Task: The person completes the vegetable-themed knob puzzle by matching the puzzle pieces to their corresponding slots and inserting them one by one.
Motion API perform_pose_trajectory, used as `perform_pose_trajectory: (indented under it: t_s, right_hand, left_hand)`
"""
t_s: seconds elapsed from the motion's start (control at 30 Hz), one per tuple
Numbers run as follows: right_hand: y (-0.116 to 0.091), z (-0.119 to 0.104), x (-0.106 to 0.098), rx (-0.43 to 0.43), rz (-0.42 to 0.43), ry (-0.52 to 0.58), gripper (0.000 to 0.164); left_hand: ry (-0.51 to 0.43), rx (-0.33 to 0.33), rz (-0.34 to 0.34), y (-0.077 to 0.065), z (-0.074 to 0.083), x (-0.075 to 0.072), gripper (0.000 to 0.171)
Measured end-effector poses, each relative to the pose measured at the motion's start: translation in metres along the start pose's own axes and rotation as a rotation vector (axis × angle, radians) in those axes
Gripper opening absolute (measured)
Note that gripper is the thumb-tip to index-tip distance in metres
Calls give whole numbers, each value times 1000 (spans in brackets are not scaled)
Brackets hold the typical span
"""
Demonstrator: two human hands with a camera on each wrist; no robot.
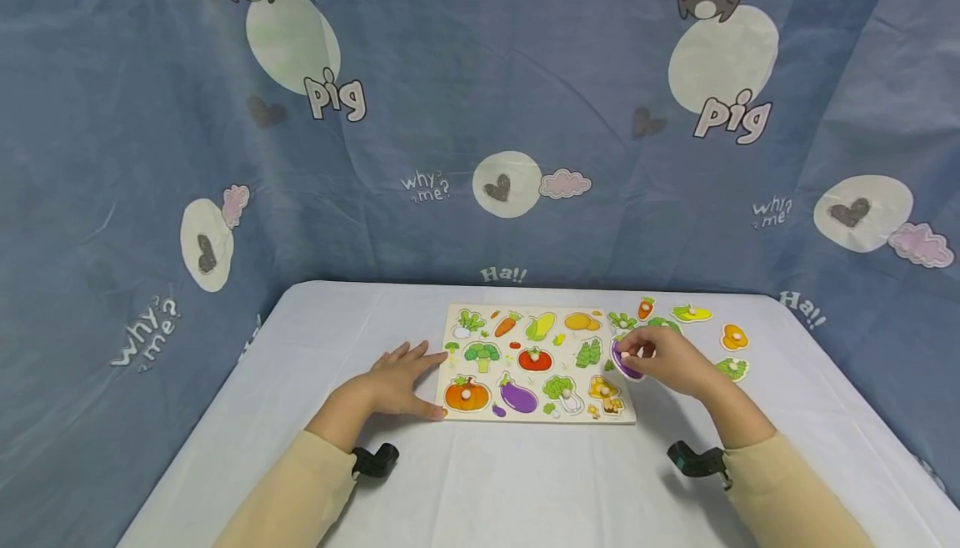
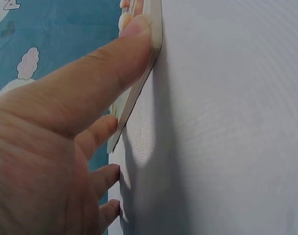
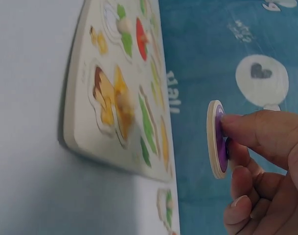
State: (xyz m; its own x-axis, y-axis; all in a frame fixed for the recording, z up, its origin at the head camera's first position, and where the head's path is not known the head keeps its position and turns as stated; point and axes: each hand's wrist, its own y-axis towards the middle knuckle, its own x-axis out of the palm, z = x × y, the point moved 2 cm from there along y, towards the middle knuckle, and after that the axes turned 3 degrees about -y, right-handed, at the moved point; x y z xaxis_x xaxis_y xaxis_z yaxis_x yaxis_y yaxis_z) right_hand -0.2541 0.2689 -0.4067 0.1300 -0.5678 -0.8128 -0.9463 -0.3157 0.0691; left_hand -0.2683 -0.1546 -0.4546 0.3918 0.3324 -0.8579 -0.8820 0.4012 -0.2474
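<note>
A: Base item, how was it listed?
B: Cream veg. puzzle board (image 1: 618, 417), laid flat on white table (image 1: 480, 490), lwr ctr of head view. Knobbed pumpkin pc (image 1: 452, 398), tomato pc (image 1: 540, 364) & mushroom pc (image 1: 600, 385) were seated in it; a purple eggplant picture (image 1: 518, 396) was noted in its lower row.
A: L hand (image 1: 401, 377)?
B: Entered left of ctr, lwr half. Fingers spread, nothing gripped; board's left edge was touched by thumb & a fingertip.
A: R hand (image 1: 671, 360)?
B: Entered right of ctr. Purple pc (image 3: 212, 142) was pinched betw. thumb & finger, purple face toward palm. In head view it was seen at board's right edge; in right wrist view it was shown apart from board. Contact w/ table couldn't be told.
A: Loose stock?
B: Right of board, near frame's right-of-ctr: carrot pc (image 1: 646, 309), yellow pc (image 1: 692, 314), orange pc (image 1: 735, 338), leafy green pc (image 1: 732, 369).
A: Backing?
B: Blue cloth (image 1: 412, 239), pig- & heart-printed, hung across upr frame.
</note>
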Motion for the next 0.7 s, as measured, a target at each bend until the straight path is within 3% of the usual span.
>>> perform_pose_trajectory:
  t_s: [0.17,0.7]
  right_hand:
    - [5,-7,12,-59,-21,25,6]
    - [21,-34,50,-104,-124,76,7]
  left_hand:
    - [-4,0,-1,-1,0,-1,101]
    - [-9,-9,-7,1,-1,0,101]
